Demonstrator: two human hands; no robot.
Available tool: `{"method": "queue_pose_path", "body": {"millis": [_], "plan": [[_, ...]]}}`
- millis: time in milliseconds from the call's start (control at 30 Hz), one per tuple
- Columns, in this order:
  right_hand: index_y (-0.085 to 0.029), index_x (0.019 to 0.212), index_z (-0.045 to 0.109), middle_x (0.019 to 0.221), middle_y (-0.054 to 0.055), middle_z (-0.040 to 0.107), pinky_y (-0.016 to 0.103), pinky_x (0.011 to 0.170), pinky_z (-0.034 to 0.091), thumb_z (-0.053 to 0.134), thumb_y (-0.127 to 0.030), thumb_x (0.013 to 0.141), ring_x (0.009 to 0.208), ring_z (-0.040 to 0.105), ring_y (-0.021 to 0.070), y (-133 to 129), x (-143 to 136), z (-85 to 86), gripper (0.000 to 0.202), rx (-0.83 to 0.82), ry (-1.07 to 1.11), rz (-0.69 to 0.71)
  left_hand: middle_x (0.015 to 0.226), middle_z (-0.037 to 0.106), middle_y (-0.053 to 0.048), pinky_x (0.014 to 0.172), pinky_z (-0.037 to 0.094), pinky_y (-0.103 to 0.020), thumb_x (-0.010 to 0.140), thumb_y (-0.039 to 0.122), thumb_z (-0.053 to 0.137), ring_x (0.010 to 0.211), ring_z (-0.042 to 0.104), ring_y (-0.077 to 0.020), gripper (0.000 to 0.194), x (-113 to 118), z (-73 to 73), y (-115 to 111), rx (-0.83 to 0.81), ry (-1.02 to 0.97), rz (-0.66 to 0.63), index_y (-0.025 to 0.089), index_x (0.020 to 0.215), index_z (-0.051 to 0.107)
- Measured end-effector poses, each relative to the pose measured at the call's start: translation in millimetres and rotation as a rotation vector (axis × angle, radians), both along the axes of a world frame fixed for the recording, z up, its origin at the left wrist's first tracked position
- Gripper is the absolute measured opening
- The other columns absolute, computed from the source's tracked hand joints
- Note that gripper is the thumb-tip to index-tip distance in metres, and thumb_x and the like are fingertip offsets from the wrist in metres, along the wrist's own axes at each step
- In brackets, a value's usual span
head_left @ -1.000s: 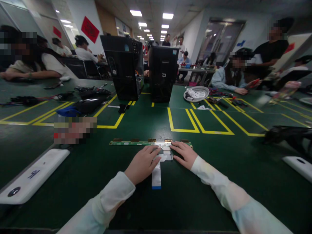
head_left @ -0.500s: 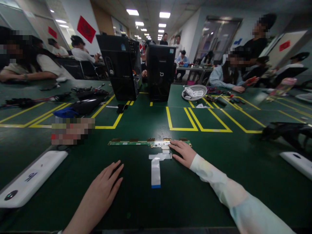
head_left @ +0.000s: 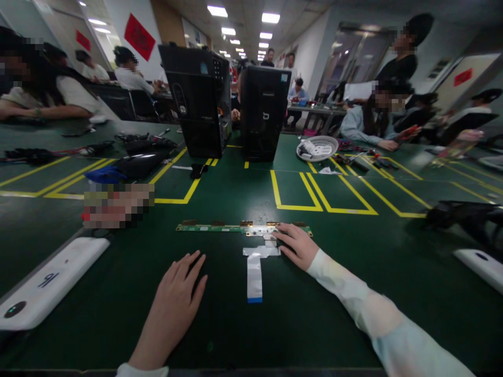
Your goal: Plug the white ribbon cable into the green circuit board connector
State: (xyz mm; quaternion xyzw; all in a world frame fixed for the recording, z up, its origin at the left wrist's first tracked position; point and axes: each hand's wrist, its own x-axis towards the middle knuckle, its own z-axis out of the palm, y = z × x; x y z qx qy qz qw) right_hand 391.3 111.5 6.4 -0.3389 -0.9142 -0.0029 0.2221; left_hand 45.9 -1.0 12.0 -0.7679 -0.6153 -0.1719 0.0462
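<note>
A long, narrow green circuit board (head_left: pixel 220 228) lies crosswise on the dark green table (head_left: pixel 306 330). My right hand (head_left: pixel 298 245) rests at the board's right part, fingers stretched out and touching it near the connector of the white ribbon cable (head_left: pixel 254 277). That flat cable runs from the board toward me, folded, with a blue end strip. My left hand (head_left: pixel 176 293) is over the table to the left of the cable, fingers extended, holding nothing.
Two black computer towers (head_left: pixel 200 99) stand at the back. A white basket (head_left: pixel 317 148) with small items sits right of them. White devices (head_left: pixel 58 283) lie at both sides. Black cables (head_left: pixel 35 156) and tools lie farther off. Several people sit around other tables.
My left hand has moved slightly right and forward, and its sleeve cuff now shows. My right hand stays at the board. The view has shifted a little.
</note>
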Motion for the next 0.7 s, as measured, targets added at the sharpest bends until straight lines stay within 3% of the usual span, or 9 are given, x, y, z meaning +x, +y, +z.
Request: {"method": "queue_pose_path", "body": {"millis": [200, 367, 533, 700], "plan": [[-0.023, 0.137, 0.051, 0.146, 0.014, 0.042, 0.054, 0.109, 0.034, 0.046, -0.042, 0.095, 0.137, 0.036, 0.0294, -14, -14, 7.6, 0.047, -0.075, -0.101, 0.042, 0.138, 0.055, -0.013, 0.108, 0.039, -0.052, 0.095, 0.041, 0.037, 0.129, 0.050, -0.0299, 0.049, -1, -0.5, 0, 0.005, 0.008, -0.002, 0.017, 0.134, 0.052], [-0.023, 0.139, 0.050, 0.148, 0.013, 0.041, 0.053, 0.110, 0.032, 0.047, -0.046, 0.095, 0.137, 0.036, 0.0295, -18, -10, 10.1, 0.050, -0.135, -0.139, 0.028, 0.139, 0.054, -0.013, 0.108, 0.039, -0.052, 0.095, 0.040, 0.039, 0.129, 0.049, -0.0305, 0.048, 0, 0.4, 0, 0.000, 0.006, 0.012, 0.016, 0.134, 0.053], [-0.025, 0.139, 0.050, 0.148, 0.013, 0.041, 0.054, 0.110, 0.032, 0.047, -0.050, 0.094, 0.137, 0.037, 0.0288, -24, 14, 6.8, 0.052, -0.150, -0.127, 0.014, 0.139, 0.054, -0.013, 0.108, 0.039, -0.052, 0.095, 0.041, 0.038, 0.129, 0.049, -0.0303, 0.049, 0, 1.6, -1, 0.001, -0.007, 0.002, 0.016, 0.134, 0.053], [-0.026, 0.141, 0.048, 0.149, 0.012, 0.041, 0.054, 0.110, 0.034, 0.043, -0.050, 0.095, 0.137, 0.037, 0.0286, -53, 51, 0.1, 0.052, -0.109, -0.109, -0.090, 0.138, 0.055, -0.013, 0.107, 0.040, -0.051, 0.095, 0.041, 0.037, 0.128, 0.050, -0.0297, 0.048, 0, 0.5, 0, 0.012, 0.006, -0.001, 0.017, 0.134, 0.053]]}}
